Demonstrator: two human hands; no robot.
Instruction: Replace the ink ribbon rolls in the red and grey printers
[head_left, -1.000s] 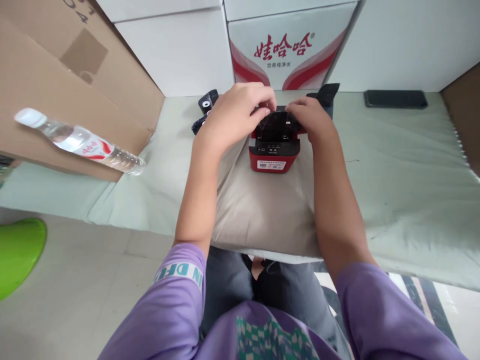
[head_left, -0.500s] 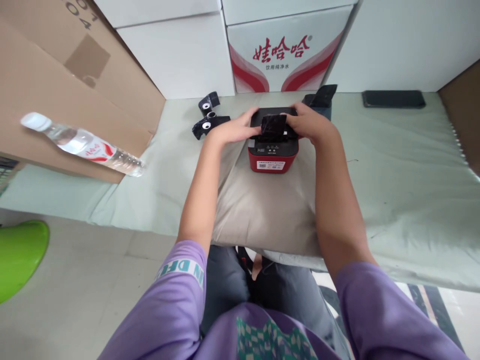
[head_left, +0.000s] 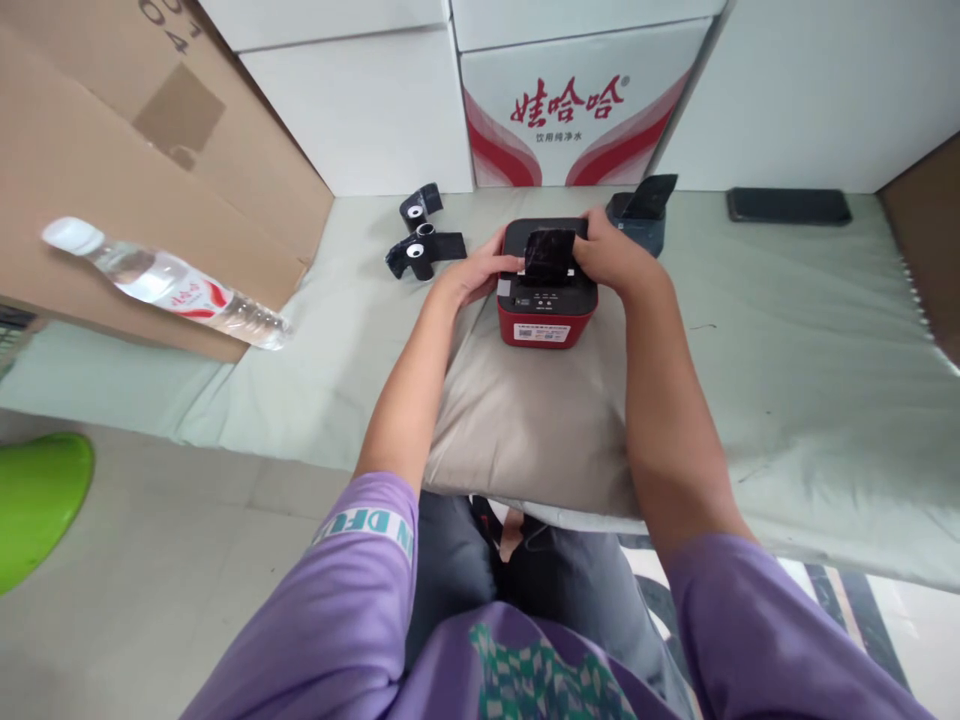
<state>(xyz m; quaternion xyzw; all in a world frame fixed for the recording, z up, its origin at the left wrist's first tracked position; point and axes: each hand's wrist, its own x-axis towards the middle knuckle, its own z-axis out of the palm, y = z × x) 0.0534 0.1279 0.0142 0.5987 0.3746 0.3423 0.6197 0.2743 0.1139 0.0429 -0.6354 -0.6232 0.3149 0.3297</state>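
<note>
A small red label printer (head_left: 544,333) with a black top stands on the cloth-covered surface in front of me. A wide black strip (head_left: 549,255) sticks up from the slot in its lid. My left hand (head_left: 484,268) grips the printer's left side, its thumb reaching over the top edge towards the strip. On the right side my right hand (head_left: 609,255) is closed round the upper edge, thumb and fingers near the strip. Parts of the fingers of both hands are hidden behind the printer.
Left of the printer lie black tape-like pieces (head_left: 415,250) with round white spots. Behind my right hand stands a dark box (head_left: 646,235) with a black strip. A phone (head_left: 789,206) lies at the back right; a water bottle (head_left: 176,285) is at the left by a cardboard box (head_left: 172,110). White cartons (head_left: 570,150) line the back.
My left hand has slid down from the printer's top edge to its side. My right hand's fingers have drawn in round the right edge. The printer stays in about the same place.
</note>
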